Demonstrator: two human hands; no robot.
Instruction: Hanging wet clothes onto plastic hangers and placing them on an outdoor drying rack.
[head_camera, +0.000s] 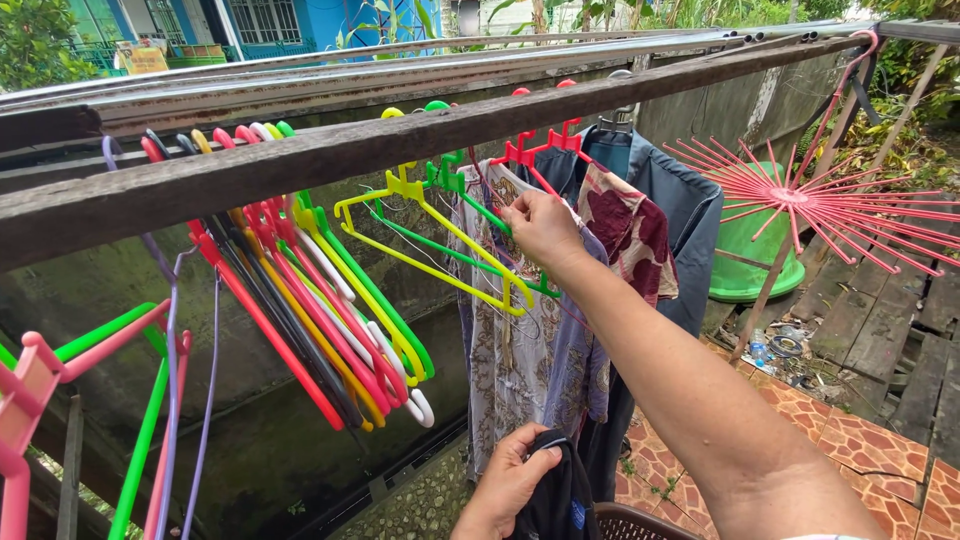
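Outdoors, a wooden rail (330, 155) carries coloured hangers (320, 310). The right hand (540, 228) pinches a green hanger (480, 215) (mid-rail); the left hand (505, 485) clamps a dark garment (560, 495).

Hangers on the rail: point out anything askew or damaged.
The yellow hanger and green hanger hang tilted and crossed, empty, beside the right hand. Floor tiles at lower right are cracked. Left hand grips a dark garment.

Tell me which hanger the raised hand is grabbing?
The green hanger beside the yellow hanger. The right hand is on its arm; the bunched empty hangers farther left hang untouched.
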